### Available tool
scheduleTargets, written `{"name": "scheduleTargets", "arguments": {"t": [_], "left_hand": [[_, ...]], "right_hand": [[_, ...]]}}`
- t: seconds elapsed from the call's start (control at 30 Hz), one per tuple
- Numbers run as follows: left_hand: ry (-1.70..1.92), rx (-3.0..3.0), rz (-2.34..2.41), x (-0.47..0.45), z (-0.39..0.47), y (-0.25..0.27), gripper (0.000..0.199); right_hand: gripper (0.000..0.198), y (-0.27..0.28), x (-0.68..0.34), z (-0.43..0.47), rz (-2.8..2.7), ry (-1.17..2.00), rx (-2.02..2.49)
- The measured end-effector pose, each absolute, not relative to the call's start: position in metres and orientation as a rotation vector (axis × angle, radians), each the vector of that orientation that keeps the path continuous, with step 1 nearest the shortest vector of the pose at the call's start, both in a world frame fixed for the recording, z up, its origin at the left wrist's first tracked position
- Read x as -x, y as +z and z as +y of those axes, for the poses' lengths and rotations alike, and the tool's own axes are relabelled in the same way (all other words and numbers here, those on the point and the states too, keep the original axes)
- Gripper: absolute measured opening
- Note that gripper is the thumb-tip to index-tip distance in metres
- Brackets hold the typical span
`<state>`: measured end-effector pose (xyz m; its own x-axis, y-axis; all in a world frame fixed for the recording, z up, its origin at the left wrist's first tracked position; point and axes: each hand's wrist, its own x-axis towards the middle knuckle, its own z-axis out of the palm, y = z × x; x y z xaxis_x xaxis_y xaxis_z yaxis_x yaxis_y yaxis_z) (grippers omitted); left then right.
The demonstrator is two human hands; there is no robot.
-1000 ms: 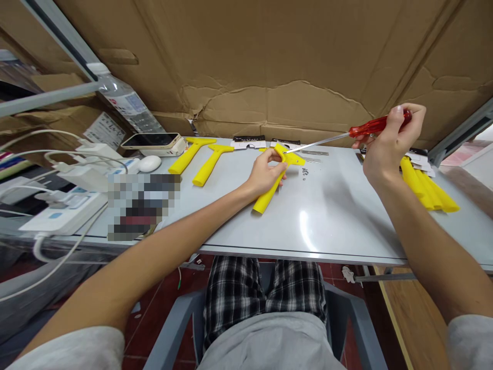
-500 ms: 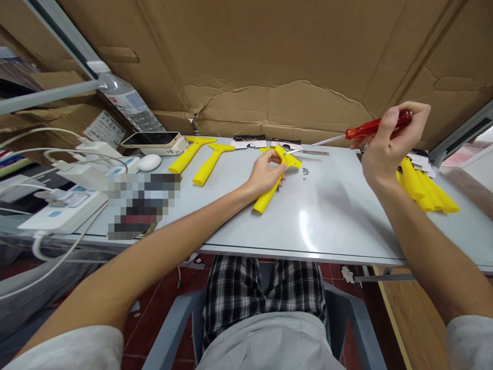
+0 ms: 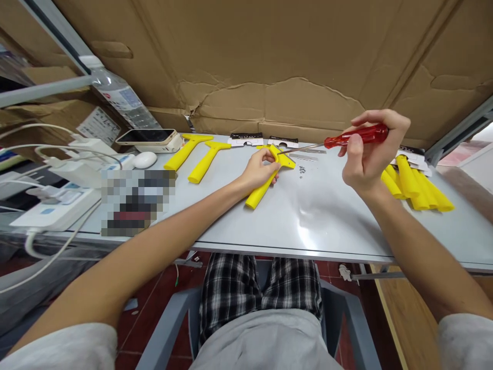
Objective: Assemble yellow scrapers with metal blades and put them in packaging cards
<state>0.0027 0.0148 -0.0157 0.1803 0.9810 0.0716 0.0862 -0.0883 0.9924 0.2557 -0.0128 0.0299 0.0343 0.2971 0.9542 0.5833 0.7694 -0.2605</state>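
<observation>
My left hand (image 3: 257, 170) is closed around the neck of a yellow scraper (image 3: 259, 195), whose wide head tilts up to the right. A screwdriver (image 3: 356, 137) with a clear red handle lies in the fingers of my right hand (image 3: 365, 159). Its shaft points left, and the tip meets the scraper's head near a hole. Just right of the head, several small screws (image 3: 302, 170) lie on the table (image 3: 231, 226). Behind them are thin metal blades (image 3: 307, 157). Further left rest two more scrapers, a near one (image 3: 204, 165) and a far one (image 3: 187, 151).
Yellow handles (image 3: 423, 186) are piled at the right. Black-and-white packages (image 3: 246, 140) line the cardboard (image 3: 269, 61) at the back. On the left are a phone (image 3: 148, 136), a white mouse (image 3: 145, 160), a power strip (image 3: 54, 208) with cables and a bottle (image 3: 123, 97).
My right hand has moved left and slightly turned with the screwdriver, whose handle is now closer to the scraper. The left hand keeps its hold; the whole view has shifted slightly.
</observation>
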Motion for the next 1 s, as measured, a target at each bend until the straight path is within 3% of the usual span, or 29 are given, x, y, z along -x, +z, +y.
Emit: {"name": "scheduleTargets", "arguments": {"t": [0.27, 0.47, 0.63, 1.0], "left_hand": [[1.094, -1.406, 1.068, -0.003, 0.016, -0.018, 0.022], [1.105, -1.394, 1.078, -0.002, 0.016, -0.020, 0.018], [1.123, -1.391, 1.085, -0.002, 0.016, -0.021, 0.018], [1.135, -1.369, 1.103, -0.003, 0.014, -0.020, 0.019]], "right_hand": [[0.035, 0.043, -0.253, -0.013, -1.539, -0.651, 0.512], [0.043, 0.042, -0.245, -0.019, -1.633, -0.431, 0.458], [0.049, 0.036, -0.253, -0.015, -1.542, -0.376, 0.667], [0.051, 0.036, -0.249, -0.019, -1.599, -0.418, 0.593]]}}
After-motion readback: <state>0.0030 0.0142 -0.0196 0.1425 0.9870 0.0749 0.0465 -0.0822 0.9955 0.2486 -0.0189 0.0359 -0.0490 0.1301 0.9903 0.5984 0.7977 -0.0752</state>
